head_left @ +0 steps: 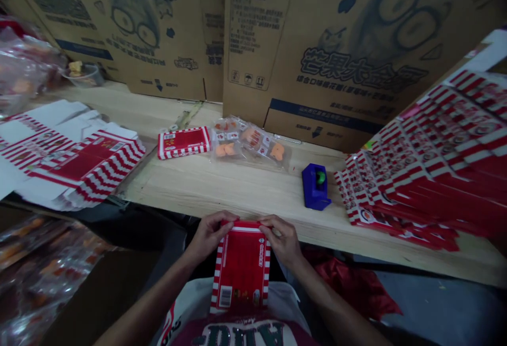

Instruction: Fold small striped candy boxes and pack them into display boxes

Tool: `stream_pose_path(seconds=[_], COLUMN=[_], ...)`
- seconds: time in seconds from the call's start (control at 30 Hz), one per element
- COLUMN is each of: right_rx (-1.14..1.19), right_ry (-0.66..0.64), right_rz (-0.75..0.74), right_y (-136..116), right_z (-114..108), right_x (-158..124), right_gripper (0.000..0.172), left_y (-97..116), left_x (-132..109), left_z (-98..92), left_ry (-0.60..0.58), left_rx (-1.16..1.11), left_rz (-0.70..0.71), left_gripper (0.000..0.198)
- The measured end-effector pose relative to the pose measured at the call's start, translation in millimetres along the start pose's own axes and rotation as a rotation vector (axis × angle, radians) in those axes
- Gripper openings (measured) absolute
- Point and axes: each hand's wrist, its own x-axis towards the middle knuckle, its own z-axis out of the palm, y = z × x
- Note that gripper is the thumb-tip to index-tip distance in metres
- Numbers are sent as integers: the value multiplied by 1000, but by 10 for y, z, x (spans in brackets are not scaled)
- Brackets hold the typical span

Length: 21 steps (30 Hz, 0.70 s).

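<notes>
A red box with red-and-white striped edges point(241, 267) is upright against my body, just below the table's front edge. My left hand point(212, 232) pinches its upper left corner, and my right hand point(282, 237) pinches the upper right corner. A barcode shows near the bottom of the box's face. On the table ahead lies another red striped box point(184, 142), beside clear packets point(251, 142) with orange pieces inside. A blue tape dispenser point(316, 186) with a green core stands to the right, apart from my right hand.
Large cardboard cartons point(336, 45) line the back of the table point(253, 187). Flattened striped boxes point(85, 169) are piled at left; tall stacks of red striped boxes point(428, 171) stand at right. Below left, a carton holds wrapped packets point(51, 277). A small plastic tub point(85, 75) sits back left.
</notes>
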Motion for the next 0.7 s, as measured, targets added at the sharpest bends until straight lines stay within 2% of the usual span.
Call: stream_pose_path(seconds=[0.1, 0.13, 0.17, 0.23, 0.27, 0.3, 0.37, 0.43, 0.57, 0.7], right_rx=[66, 60, 24, -110, -165, -194, -169, -103, -5, 65], right_ry=[35, 123, 267, 639, 783, 870, 887, 848, 907, 970], right_rz=[120, 140, 144, 139, 152, 179, 249, 285, 272, 211], right_y=[97, 154, 221, 378, 461, 544, 694, 811, 934, 969], right_z=[-110, -221, -367, -729, -916, -1087, -1337, -1442, -1366, -1207], right_x=[-31, -10, 23, 107, 154, 202, 299, 385, 442, 290], right_gripper=[13, 17, 22, 27, 28, 29, 32, 32, 31, 31], left_y=[-141, -176, -204, -236, -239, -233, -201, -158, -112, -139], left_x=[-56, -56, -46, -4, 22, 46, 83, 99, 75, 38], left_z=[92, 103, 107, 114, 122, 134, 163, 188, 191, 159], left_ry=[123, 155, 181, 206, 206, 201, 170, 119, 69, 82], left_rx=[10, 22, 34, 41, 36, 29, 36, 75, 114, 87], left_rz=[24, 31, 35, 33, 30, 27, 31, 49, 71, 30], left_gripper=[19, 20, 20, 22, 23, 24, 22, 20, 22, 20])
